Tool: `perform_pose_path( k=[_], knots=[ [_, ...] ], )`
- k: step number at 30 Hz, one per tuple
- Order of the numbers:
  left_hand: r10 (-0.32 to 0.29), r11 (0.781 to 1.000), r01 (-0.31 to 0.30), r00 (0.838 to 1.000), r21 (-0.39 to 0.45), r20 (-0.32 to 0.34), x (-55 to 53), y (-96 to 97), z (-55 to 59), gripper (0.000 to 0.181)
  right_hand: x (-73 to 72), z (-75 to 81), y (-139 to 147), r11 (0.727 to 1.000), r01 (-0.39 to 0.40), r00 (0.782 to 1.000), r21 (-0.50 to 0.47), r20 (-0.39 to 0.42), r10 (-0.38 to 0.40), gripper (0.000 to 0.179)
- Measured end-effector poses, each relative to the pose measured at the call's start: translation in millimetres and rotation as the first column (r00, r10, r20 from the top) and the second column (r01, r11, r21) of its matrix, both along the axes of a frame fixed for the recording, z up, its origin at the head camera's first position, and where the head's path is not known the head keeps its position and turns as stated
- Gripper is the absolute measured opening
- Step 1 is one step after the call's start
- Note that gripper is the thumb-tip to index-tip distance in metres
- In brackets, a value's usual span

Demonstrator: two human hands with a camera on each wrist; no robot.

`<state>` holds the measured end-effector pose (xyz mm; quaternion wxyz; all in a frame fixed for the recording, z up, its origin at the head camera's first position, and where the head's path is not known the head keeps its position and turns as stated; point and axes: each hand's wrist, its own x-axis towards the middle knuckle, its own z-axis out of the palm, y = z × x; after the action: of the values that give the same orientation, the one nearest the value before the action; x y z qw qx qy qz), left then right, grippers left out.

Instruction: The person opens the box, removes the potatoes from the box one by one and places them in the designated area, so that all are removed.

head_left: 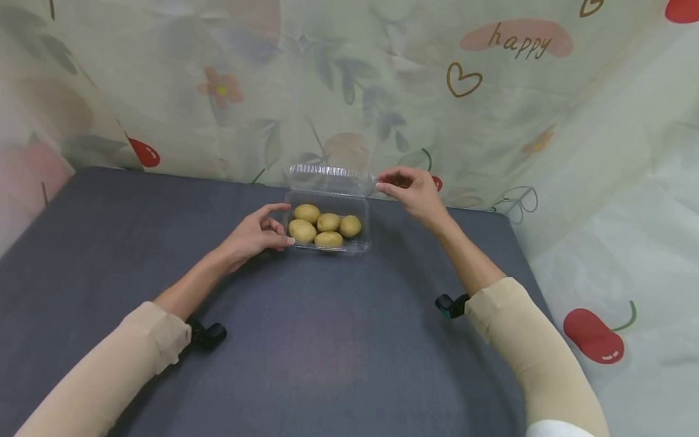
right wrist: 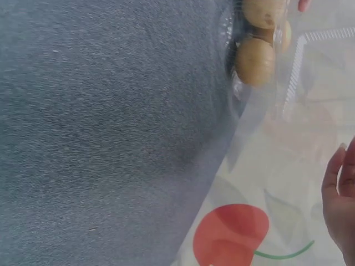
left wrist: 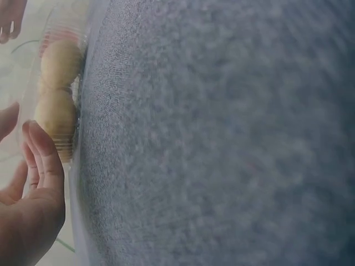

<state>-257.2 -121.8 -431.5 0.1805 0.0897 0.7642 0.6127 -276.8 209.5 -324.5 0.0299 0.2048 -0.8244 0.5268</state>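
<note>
A clear plastic clamshell box (head_left: 357, 243) sits near the table's far edge with several potatoes (head_left: 329, 223) inside. Its hinged lid (head_left: 330, 181) stands raised at the back. My left hand (head_left: 256, 235) is at the box's left end, thumb at the front corner and index finger stretched toward the rear; the left wrist view shows its fingers (left wrist: 47, 152) right by the ribbed wall. With thumb and index finger, my right hand (head_left: 412, 191) pinches the lid's right edge. Only part of that hand (right wrist: 341, 205) enters the right wrist view, fingertips partly cut off.
A dark grey cloth-like table top (head_left: 322, 340) spreads in front of the box. Close behind the far edge hangs a printed curtain (head_left: 229, 133), which continues down the right side. Dark wrist-worn devices (head_left: 207, 334) show below both forearms.
</note>
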Motion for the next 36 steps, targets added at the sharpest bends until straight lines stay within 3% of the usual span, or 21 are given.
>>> perform_pose_path(
  k=[12,27,36],
  knots=[
    [-0.005,1.000,0.005,1.000,-0.005,-0.016,-0.1,1.5,-0.9,0.081,-18.2,-0.9,-2.4,0.994,0.080,0.995,-0.073,-0.053,-0.084,0.029],
    [-0.015,1.000,0.015,1.000,0.004,-0.011,0.2,0.6,-0.2,0.081,-30.5,-8.6,3.9,0.993,0.057,0.998,-0.106,0.020,-0.055,0.046],
    [-0.022,1.000,0.022,1.000,0.008,-0.007,-0.8,-0.4,1.7,0.080,-27.4,-9.7,1.1,0.994,0.050,0.997,-0.093,0.059,-0.045,0.058]
  ],
)
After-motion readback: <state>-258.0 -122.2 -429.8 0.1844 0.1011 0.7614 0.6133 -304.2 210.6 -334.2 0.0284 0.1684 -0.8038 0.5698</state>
